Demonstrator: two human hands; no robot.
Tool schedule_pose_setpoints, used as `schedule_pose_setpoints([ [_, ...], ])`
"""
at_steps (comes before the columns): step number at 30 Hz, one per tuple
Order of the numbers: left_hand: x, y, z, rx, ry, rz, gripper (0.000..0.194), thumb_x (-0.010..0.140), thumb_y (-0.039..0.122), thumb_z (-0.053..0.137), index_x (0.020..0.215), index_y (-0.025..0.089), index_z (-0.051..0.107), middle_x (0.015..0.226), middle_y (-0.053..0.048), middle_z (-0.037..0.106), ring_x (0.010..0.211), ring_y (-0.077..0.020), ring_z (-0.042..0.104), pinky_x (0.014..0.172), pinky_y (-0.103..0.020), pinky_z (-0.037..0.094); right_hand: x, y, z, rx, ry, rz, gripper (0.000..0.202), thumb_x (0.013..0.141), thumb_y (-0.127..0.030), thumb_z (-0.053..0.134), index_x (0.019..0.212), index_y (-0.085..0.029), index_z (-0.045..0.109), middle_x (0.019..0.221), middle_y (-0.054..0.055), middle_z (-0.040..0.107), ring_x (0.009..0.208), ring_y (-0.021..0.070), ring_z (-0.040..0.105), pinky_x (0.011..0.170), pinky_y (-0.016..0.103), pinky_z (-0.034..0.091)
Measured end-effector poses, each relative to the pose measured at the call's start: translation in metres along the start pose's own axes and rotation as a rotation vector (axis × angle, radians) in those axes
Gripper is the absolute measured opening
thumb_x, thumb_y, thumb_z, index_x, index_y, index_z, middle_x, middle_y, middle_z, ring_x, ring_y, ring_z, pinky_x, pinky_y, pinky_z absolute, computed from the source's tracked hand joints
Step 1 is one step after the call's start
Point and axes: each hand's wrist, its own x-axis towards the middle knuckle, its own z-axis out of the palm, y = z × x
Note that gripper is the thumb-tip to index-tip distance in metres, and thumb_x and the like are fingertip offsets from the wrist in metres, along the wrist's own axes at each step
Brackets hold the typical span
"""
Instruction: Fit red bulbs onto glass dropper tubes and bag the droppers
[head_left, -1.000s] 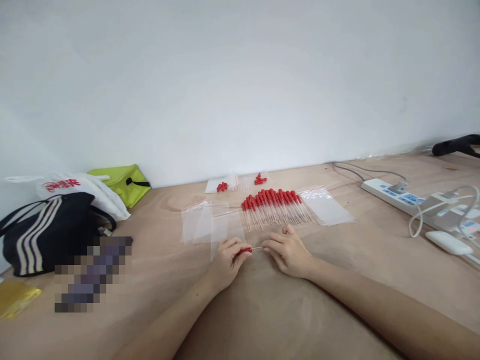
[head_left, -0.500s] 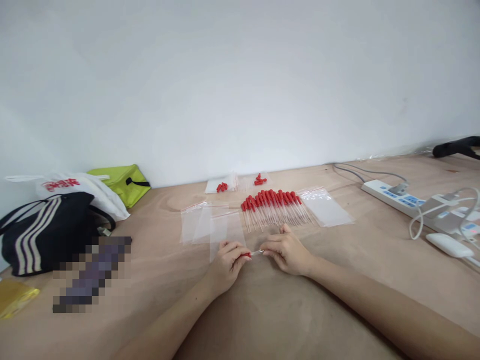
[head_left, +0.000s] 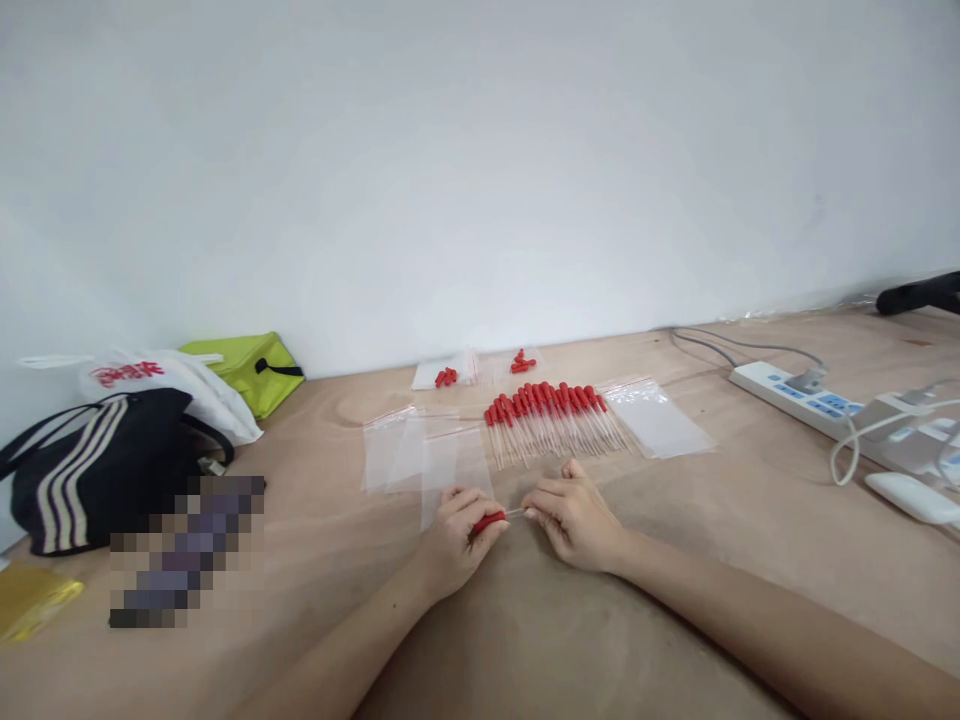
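Between thumb and fingers, my left hand [head_left: 459,535] pinches the red bulb [head_left: 489,521] of a dropper. My right hand [head_left: 574,515] grips the far end of its thin clear tube [head_left: 514,513], and the fingertips hide that end. Just beyond my hands lies a row of several red-topped droppers [head_left: 551,410], bulbs toward the wall. Flat clear zip bags [head_left: 457,465] lie to the left of the row, and another clear bag [head_left: 664,420] lies to the right. Two small groups of loose red bulbs, one at left [head_left: 445,377] and one at right [head_left: 523,362], rest on bags near the wall.
At the left are a black striped bag [head_left: 142,470], a white plastic bag [head_left: 232,405], a green pouch [head_left: 262,375] and a yellow packet [head_left: 34,600]. A power strip [head_left: 787,395] with cables and a white device [head_left: 907,497] lie at the right.
More of the red bulb now shows in my left hand, and less of the clear tube is visible between my hands. The view has shifted slightly.
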Motion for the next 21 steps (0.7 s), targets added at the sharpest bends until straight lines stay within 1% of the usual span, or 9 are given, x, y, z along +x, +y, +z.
schedule_pose_setpoints([
  [5,-0.0006,0.0019,0.0006,-0.01,-0.043,0.01,0.019,0.085,0.025,0.044,0.076,0.017,0.058,0.069,-0.002,0.061,0.066,-0.0137,0.054,0.074,-0.031,0.037,0.0018,-0.0008,-0.0021,-0.001,-0.069,0.006,0.019,0.082,-0.015,0.039,0.075,-0.018,0.056,0.068,-0.001,0.061,0.059,0.0101,0.047,0.064,0.029,0.019],
  [10,-0.0011,0.0001,0.0025,-0.022,-0.033,0.043,0.019,0.085,0.025,0.043,0.075,0.017,0.057,0.069,-0.002,0.061,0.065,-0.0139,0.053,0.074,-0.031,0.037,0.0034,-0.0033,0.0001,0.023,-0.079,0.018,0.02,0.083,-0.016,0.039,0.073,-0.017,0.056,0.066,-0.001,0.061,0.058,0.0099,0.048,0.063,0.029,0.019],
  [15,0.0006,0.0008,0.0022,-0.016,-0.044,0.047,0.02,0.086,0.024,0.043,0.074,0.017,0.057,0.068,-0.001,0.061,0.064,-0.0129,0.054,0.076,-0.031,0.036,0.0053,-0.0049,0.0044,0.035,-0.092,0.023,0.02,0.083,-0.016,0.038,0.074,-0.017,0.056,0.067,0.0,0.062,0.06,0.0105,0.05,0.063,0.028,0.019],
  [19,0.0024,-0.0014,0.0009,0.007,-0.013,0.037,0.019,0.086,0.026,0.045,0.077,0.017,0.059,0.07,-0.002,0.063,0.065,-0.0132,0.056,0.074,-0.031,0.037,0.0081,-0.0024,0.0021,0.022,-0.102,0.033,0.019,0.085,-0.018,0.04,0.078,-0.018,0.057,0.07,-0.001,0.062,0.061,0.0101,0.05,0.063,0.028,0.02],
  [21,0.0022,-0.0044,0.0004,0.02,0.025,0.033,0.019,0.086,0.029,0.047,0.081,0.017,0.061,0.071,-0.002,0.064,0.065,-0.0135,0.057,0.072,-0.031,0.038,0.0094,0.0003,-0.0014,-0.02,-0.086,0.009,0.018,0.086,-0.021,0.041,0.08,-0.019,0.058,0.073,0.0,0.062,0.067,0.0114,0.05,0.064,0.028,0.02],
])
